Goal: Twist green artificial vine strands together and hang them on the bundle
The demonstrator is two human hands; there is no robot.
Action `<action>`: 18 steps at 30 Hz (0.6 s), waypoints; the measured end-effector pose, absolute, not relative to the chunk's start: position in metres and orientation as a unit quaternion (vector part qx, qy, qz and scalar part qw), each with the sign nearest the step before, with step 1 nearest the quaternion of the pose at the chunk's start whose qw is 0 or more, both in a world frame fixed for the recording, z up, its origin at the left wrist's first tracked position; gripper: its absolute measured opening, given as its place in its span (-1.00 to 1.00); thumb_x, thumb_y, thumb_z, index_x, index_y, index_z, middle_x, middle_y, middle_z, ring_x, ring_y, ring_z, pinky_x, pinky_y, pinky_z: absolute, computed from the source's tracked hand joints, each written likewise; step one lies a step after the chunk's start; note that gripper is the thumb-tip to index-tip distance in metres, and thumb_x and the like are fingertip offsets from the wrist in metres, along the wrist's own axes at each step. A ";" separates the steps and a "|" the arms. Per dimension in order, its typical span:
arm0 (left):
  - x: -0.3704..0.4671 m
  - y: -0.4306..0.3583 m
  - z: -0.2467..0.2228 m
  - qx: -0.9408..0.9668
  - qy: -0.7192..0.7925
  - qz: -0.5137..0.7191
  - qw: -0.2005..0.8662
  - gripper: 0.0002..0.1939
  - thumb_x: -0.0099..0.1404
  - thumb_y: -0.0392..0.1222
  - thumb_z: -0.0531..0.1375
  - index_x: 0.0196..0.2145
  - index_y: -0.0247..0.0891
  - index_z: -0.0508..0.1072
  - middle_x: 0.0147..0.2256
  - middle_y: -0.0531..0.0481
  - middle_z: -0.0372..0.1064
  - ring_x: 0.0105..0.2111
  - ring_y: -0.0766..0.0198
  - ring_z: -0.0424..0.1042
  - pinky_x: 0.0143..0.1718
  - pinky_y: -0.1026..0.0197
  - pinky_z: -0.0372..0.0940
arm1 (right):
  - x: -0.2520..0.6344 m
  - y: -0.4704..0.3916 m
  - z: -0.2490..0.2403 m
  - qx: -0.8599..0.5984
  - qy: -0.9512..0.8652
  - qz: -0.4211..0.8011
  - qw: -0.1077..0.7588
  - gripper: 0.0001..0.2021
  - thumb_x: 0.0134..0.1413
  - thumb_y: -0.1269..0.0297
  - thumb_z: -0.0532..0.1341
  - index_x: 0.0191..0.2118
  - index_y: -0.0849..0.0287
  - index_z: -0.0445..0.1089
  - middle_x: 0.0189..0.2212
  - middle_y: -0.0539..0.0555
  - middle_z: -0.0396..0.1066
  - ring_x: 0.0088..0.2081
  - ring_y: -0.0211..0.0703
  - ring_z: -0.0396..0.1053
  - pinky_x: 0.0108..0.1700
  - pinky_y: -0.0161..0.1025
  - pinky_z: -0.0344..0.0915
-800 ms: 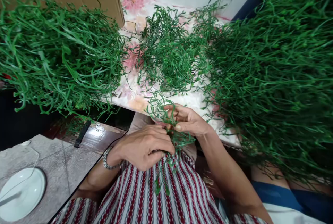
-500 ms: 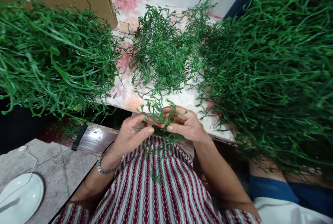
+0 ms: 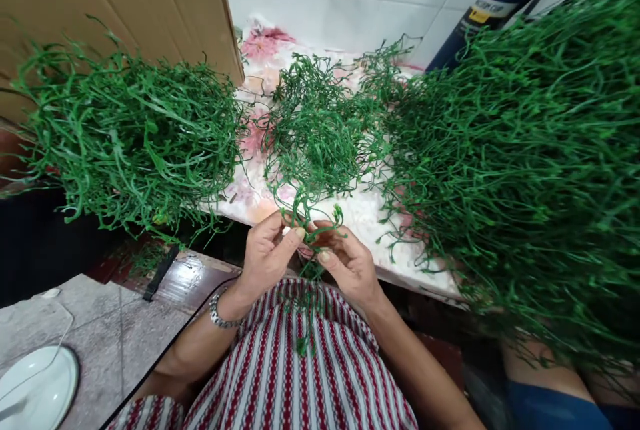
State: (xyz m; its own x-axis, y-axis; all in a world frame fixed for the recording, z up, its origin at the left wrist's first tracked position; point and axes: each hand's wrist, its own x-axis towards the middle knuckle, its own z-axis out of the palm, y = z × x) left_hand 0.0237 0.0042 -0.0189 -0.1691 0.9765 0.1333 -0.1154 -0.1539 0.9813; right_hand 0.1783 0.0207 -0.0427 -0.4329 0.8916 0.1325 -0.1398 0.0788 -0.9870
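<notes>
My left hand [image 3: 270, 250] pinches a few thin green stems [image 3: 301, 207] between thumb and fingers, just past the near edge of the table. Close beside it on the right, my right hand [image 3: 350, 262] has its thumb and fingers bent round the same stems. Some green strands hang below the hands over the striped clothing. Beyond the hands a loose middle pile of green stems [image 3: 325, 130] lies on the flowered tablecloth [image 3: 260, 127]. Larger heaps of stems stand to the left [image 3: 135, 140] and right [image 3: 525, 163].
A cardboard box [image 3: 175, 3] stands at the back left, and a dark blue cylinder [image 3: 467, 27] leans at the back right by the tiled wall. A white round object [image 3: 45, 383] is at the lower left. Another person's leg [image 3: 543, 367] shows at the lower right.
The view has tilted up, so the table and piles appear lower. Both hands remain close together on the stems, with the right thumb slightly farther from the left one.
</notes>
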 end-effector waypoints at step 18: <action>0.060 0.034 0.001 0.303 0.344 0.698 0.550 -0.82 0.02 -0.20 0.34 -0.48 -0.27 0.41 -0.51 0.12 0.40 -0.48 0.42 0.43 -0.42 0.38 0.35 | 0.201 0.020 -0.046 -0.346 -0.542 0.602 0.473 -0.68 0.02 0.16 0.24 -0.07 0.08 0.36 -0.14 0.11 0.40 -0.13 -0.15 0.41 -0.09 -0.18 0.38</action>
